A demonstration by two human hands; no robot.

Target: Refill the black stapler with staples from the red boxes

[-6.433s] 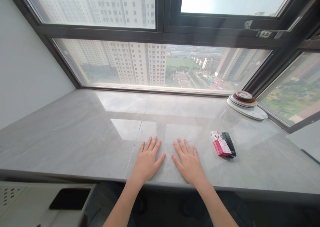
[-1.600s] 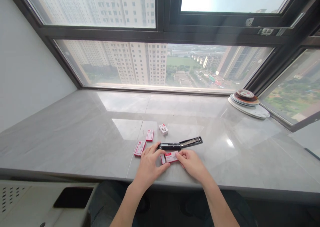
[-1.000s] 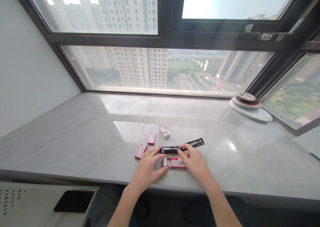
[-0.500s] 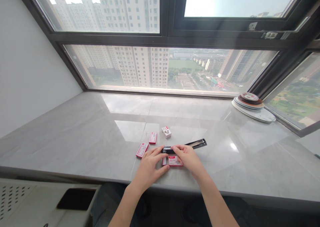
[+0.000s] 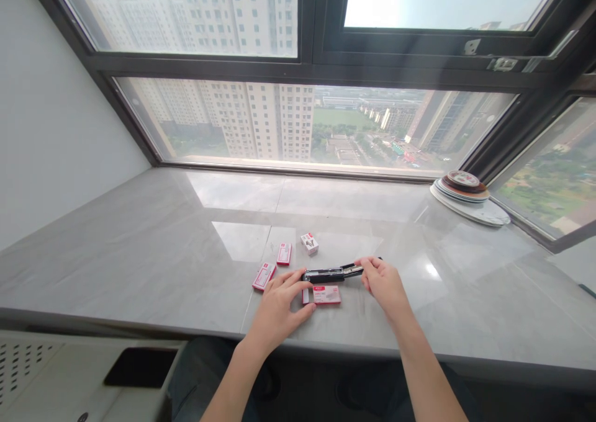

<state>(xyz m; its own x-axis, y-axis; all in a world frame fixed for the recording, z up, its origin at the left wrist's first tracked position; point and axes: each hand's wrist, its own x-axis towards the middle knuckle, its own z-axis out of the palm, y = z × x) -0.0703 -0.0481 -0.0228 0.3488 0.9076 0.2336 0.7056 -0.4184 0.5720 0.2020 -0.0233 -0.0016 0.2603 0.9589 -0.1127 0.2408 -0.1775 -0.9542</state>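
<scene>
A black stapler (image 5: 325,275) lies opened out lengthwise on the grey counter, its metal staple channel showing. At its left end, my left hand (image 5: 282,304) has its fingers around the tip, with the thumb lower down beside a red-and-white staple box. My right hand (image 5: 382,284) pinches the stapler's raised arm at the right end, covering part of it. Just below the stapler lies that opened staple box (image 5: 326,295), with a white inner part at its left end. Two flat red-and-white boxes, one nearer (image 5: 264,277) and one farther (image 5: 284,254), lie to the left.
A small white box (image 5: 309,243) with a dark picture sits behind the stapler. Stacked round plates (image 5: 470,195) stand at the far right by the window. The counter's front edge (image 5: 354,349) runs below my forearms. A dark flat panel (image 5: 139,367) is at lower left.
My right hand has moved right, from the stapler's middle to its right-hand arm, leaving the staple channel exposed. My left hand stays at the left end.
</scene>
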